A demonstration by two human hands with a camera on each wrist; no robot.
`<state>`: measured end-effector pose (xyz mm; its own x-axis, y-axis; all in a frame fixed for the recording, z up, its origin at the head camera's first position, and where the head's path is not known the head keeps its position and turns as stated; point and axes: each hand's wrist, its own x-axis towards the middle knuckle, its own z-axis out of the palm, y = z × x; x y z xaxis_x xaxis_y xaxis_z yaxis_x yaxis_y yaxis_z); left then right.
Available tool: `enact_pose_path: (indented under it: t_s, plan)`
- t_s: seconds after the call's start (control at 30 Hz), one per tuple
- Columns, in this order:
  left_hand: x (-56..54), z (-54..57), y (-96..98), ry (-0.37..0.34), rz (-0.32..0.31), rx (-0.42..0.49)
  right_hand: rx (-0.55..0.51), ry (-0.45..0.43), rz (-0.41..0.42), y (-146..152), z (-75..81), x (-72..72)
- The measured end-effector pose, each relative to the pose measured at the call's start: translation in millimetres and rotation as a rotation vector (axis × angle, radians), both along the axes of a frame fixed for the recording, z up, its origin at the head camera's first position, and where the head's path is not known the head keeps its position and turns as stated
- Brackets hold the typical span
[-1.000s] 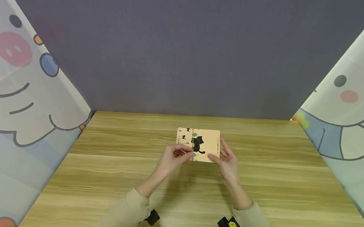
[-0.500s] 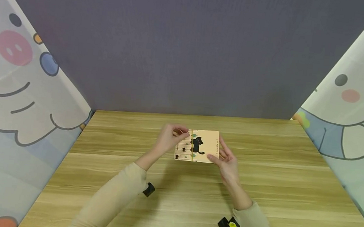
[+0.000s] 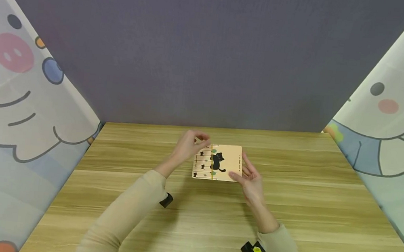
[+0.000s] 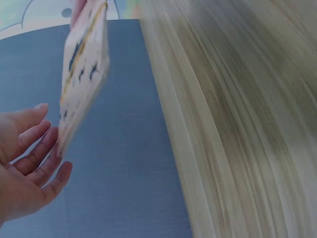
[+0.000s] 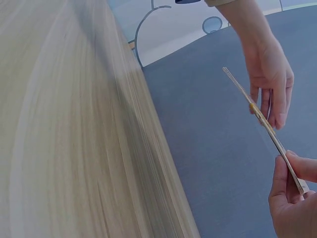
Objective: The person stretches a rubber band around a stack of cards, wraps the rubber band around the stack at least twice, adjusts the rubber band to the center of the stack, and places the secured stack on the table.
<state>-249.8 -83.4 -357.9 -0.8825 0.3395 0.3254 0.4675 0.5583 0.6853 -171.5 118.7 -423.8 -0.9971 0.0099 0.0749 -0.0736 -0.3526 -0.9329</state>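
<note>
A thin cream notebook with a black cat on its cover is held above the table. A yellow elastic band runs across it, left of centre. My right hand pinches the right end, thumb on the cover and fingers behind. At the upper left corner is my left hand, its fingers loosely bent and partly over that corner. The left wrist view shows those fingers spread beside the notebook, not closed round it. Edge-on in the right wrist view, the notebook shows several thin layers.
The wood-grain table lies beneath both hands. A dark grey panel rises at its far edge, with cartoon-printed cloths on the sides. Black wrist devices sit below the forearms.
My left hand has moved from the notebook's lower left part up to its upper left corner. My right hand keeps its grip, and the notebook has hardly moved.
</note>
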Motion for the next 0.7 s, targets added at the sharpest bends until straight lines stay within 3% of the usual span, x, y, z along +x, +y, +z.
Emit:
enact_pose_path:
  t_s: [0.07,0.13,0.33,0.47,0.7]
  plan:
    - [-3.1,-3.7,0.1,-0.016,-0.021,0.010,-0.014,0.042,0.011,0.5,-3.0,-0.6]
    - [-5.5,-7.6,0.4,-0.031,-0.041,0.025,-0.072,0.111,0.051,4.9,-16.8,-7.1]
    - [-6.8,-16.0,1.6,-0.062,-0.088,0.076,-0.096,0.159,0.087,10.5,-36.9,-17.1]
    - [-6.1,-17.9,2.8,-0.060,-0.109,0.117,-0.087,0.161,0.092,10.2,-36.1,-17.0]
    - [-3.9,-21.1,3.9,-0.055,-0.146,0.194,-0.097,0.157,0.072,4.4,-20.2,-6.7]
